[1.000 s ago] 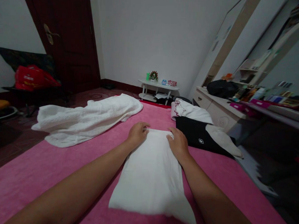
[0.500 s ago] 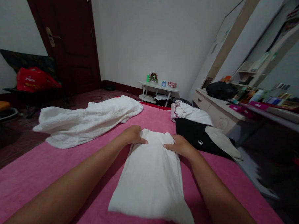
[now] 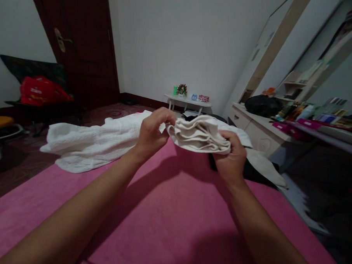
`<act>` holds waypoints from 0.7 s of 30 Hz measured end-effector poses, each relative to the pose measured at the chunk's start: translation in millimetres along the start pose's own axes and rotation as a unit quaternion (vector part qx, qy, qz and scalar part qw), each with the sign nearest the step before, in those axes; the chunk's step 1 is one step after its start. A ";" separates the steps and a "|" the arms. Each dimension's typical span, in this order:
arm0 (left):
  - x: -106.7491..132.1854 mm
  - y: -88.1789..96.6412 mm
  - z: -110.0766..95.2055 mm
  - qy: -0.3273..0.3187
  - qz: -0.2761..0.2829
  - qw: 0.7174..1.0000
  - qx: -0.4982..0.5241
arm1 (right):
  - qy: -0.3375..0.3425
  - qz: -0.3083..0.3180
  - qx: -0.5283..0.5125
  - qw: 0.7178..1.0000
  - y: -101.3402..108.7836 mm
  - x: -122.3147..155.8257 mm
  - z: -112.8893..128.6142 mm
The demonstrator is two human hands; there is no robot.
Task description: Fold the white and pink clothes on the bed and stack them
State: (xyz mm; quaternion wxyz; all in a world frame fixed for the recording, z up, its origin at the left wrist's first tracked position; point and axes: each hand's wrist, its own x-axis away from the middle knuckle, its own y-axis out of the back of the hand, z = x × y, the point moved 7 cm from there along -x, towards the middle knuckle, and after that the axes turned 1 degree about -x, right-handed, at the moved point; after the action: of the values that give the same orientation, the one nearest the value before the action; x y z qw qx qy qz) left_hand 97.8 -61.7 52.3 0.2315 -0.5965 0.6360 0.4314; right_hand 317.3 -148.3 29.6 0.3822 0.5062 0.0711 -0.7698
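A folded white garment point(image 3: 198, 134) is held up above the pink bed cover point(image 3: 156, 214), its layered edges turned towards me. My left hand point(image 3: 157, 129) grips its left end between thumb and fingers. On the right end my right hand point(image 3: 232, 155) is closed, thumb on top. What kind of garment it is, I cannot tell. Beyond my left hand lies a crumpled white cloth point(image 3: 91, 141). Partly hidden behind my right hand are a folded black and light grey garment point(image 3: 263, 169) and another white one point(image 3: 240, 134).
A small white table point(image 3: 189, 101) with a plant and small items stands by the far wall. To the right is a dresser point(image 3: 251, 123) with a black bag point(image 3: 262, 105) and bottles. On the left, a chair bears a red bag point(image 3: 42, 91), near a stool point(image 3: 0, 122).
The white garment lay flat on the bed with both hands at its far end. It is now folded up, lifted off the cover and held between my hands.
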 end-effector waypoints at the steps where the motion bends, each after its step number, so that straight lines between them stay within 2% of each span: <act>1: 3.6 -5.8 11.6 0.005 0.046 0.999 -0.014 | -0.006 0.072 0.016 0.997 -11.0 4.0 -8.7; 2: 9.1 -14.7 25.4 0.020 0.117 0.993 -0.027 | -0.022 0.163 0.034 0.986 -23.6 10.2 -19.4; 3: 17.6 -25.8 39.9 0.044 0.211 0.976 -0.035 | -0.046 0.265 0.048 0.962 -35.9 19.3 -30.7; 4: 29.9 -36.8 53.7 0.076 0.317 0.945 -0.038 | -0.073 0.367 0.055 0.926 -45.8 30.9 -40.7; 5: 44.6 -44.9 64.9 0.113 0.417 0.901 -0.033 | -0.100 0.452 0.052 0.885 -51.4 42.7 -48.3; 6: 58.3 -48.9 72.2 0.150 0.493 0.857 -0.020 | -0.129 0.512 0.040 0.848 -52.7 52.2 -53.0; 7: 67.3 -49.6 75.6 0.182 0.535 0.825 -0.003 | -0.158 0.548 0.019 0.821 -51.5 58.1 -55.2; 8: 70.3 -48.7 76.0 0.205 0.545 0.813 0.015 | -0.184 0.561 -0.005 0.807 -48.8 59.8 -55.7; 10: 63.1 -47.2 70.9 0.219 0.507 0.833 0.047 | -0.222 0.543 -0.043 0.809 -44.0 54.7 -55.7; 12: 51.0 -50.0 63.0 0.188 0.445 0.874 0.051 | -0.229 0.481 -0.051 0.845 -42.8 43.3 -57.1; 14: 44.5 -57.0 58.0 0.132 0.370 0.919 0.005 | -0.204 0.382 -0.018 0.901 -44.4 33.3 -59.4; 16: 53.3 -71.1 55.8 0.067 0.324 0.941 -0.064 | -0.170 0.329 0.041 0.928 -54.4 37.6 -59.9; 17: 63.6 -81.3 56.2 0.039 0.325 0.940 -0.098 | -0.154 0.335 0.078 0.926 -63.2 45.2 -59.4; 18: 77.4 -93.2 58.0 0.019 0.349 0.928 -0.128 | -0.138 0.355 0.118 0.917 -72.8 54.8 -58.7; 21: 114.8 -117.3 67.4 0.001 0.421 0.881 -0.217 | -0.093 0.410 0.225 0.879 -92.4 79.8 -54.8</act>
State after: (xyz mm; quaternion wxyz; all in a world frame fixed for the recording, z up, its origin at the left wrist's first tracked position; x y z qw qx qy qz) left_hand 174.6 -60.4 -107.7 -0.1079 -0.3084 0.7178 0.6149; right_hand 280.3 -97.9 -88.8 0.5446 0.4883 -0.3537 -0.5830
